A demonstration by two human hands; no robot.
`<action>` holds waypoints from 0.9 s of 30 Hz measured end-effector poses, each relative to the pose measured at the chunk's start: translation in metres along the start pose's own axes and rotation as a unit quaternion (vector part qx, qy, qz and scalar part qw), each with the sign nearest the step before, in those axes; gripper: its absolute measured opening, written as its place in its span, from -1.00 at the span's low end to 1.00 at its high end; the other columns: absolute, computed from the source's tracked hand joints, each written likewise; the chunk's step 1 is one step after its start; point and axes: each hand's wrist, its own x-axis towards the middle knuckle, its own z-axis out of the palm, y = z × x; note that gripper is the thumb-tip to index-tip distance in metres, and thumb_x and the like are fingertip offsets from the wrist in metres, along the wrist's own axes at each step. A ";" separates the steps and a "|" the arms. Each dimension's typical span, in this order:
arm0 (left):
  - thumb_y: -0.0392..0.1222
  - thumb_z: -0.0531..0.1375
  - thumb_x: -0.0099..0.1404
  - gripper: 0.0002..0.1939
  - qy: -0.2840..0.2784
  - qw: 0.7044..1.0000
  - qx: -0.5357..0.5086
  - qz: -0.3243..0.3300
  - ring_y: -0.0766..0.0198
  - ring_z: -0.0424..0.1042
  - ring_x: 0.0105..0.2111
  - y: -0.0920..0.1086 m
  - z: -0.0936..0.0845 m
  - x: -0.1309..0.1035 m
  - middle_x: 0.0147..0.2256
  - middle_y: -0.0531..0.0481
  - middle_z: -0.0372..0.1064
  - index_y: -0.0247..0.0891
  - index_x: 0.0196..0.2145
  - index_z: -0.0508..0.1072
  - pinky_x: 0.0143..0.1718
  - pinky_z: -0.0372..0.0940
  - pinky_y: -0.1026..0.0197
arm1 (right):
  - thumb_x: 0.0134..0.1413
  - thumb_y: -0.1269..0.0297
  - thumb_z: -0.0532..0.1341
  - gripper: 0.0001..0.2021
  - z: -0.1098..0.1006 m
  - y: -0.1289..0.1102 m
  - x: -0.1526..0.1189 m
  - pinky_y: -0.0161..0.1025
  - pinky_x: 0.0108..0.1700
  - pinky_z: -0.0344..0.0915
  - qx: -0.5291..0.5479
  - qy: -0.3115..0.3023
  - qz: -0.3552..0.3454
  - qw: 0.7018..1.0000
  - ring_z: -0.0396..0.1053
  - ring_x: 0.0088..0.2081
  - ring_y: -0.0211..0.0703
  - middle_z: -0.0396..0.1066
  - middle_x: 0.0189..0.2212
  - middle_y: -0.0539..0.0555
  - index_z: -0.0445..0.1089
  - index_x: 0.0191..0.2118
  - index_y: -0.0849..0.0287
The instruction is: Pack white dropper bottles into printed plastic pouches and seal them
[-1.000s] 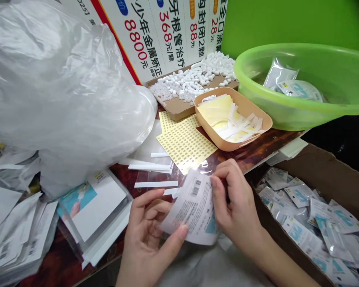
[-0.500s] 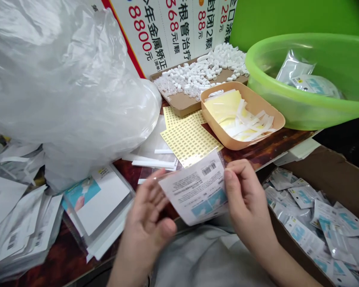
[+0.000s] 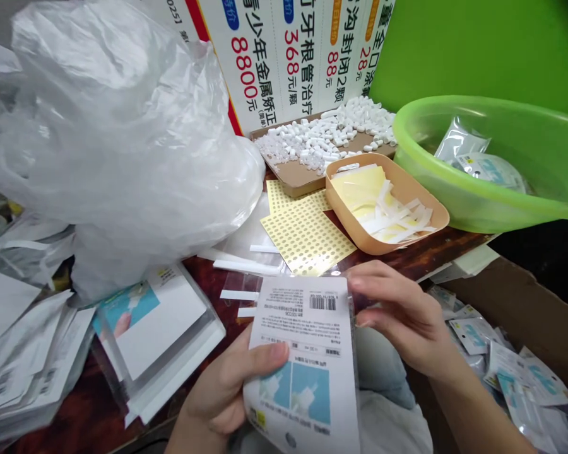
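Observation:
A printed white card in a clear plastic sleeve (image 3: 312, 328) is in front of me, its barcode side facing up and two blue pictures near its lower part. My left hand (image 3: 231, 372) is closed on its left edge, thumb on top and fingers underneath. My right hand (image 3: 402, 315) is beside the upper right edge, thumb and fingers apart, fingertips at or touching the sleeve's corner. Just beyond the card lie yellow sticker sheets (image 3: 307, 243) and clear bags with white strips (image 3: 239, 294).
A stack of cards and sleeves (image 3: 170, 328) lies left, below a big plastic bag (image 3: 137, 157). Behind are a cardboard tray (image 3: 298, 180) of small white pieces, an orange box (image 3: 360, 236) of strips and a green basin (image 3: 459, 205). A carton (image 3: 539, 296) holds packed bags.
The sleeved card has turned upright and come closer. My left hand, open before, has taken hold of it; my right hand has let go and spread its fingers. The view has tilted up slightly.

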 end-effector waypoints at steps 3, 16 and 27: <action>-0.34 0.36 0.12 -0.74 -0.033 0.998 -0.030 -0.033 0.11 0.64 -0.29 -0.002 -0.005 0.005 -0.28 -0.17 0.64 -0.33 -0.18 0.60 -0.25 0.51 0.25 | 0.22 0.45 0.19 -0.55 -0.012 0.001 0.008 -0.18 -0.25 0.39 -0.090 -0.062 -0.064 0.992 0.41 -0.23 -0.13 0.43 -0.22 0.03 0.37 0.13 -0.23; -0.19 0.33 0.20 -0.66 0.073 0.978 0.186 0.054 -0.01 0.49 0.02 -0.010 0.002 0.016 0.00 -0.16 0.54 -0.18 -0.04 0.55 0.07 0.34 0.01 | 0.26 0.34 0.11 -0.85 0.000 0.005 0.031 -0.11 -0.16 0.17 -0.151 0.018 0.008 0.988 0.14 -0.21 -0.09 0.16 -0.36 0.04 0.29 -0.37 0.08; -0.08 0.29 0.25 -0.56 0.092 0.948 0.293 0.089 -0.02 0.45 0.05 0.008 -0.003 0.023 0.05 -0.14 0.49 -0.14 0.08 0.42 0.07 0.34 -0.04 | 0.06 -0.03 0.31 -0.52 -0.001 0.017 0.044 0.04 0.12 0.12 -0.156 -0.019 -0.068 0.985 0.08 0.10 0.12 0.05 0.06 0.12 0.27 0.09 -0.11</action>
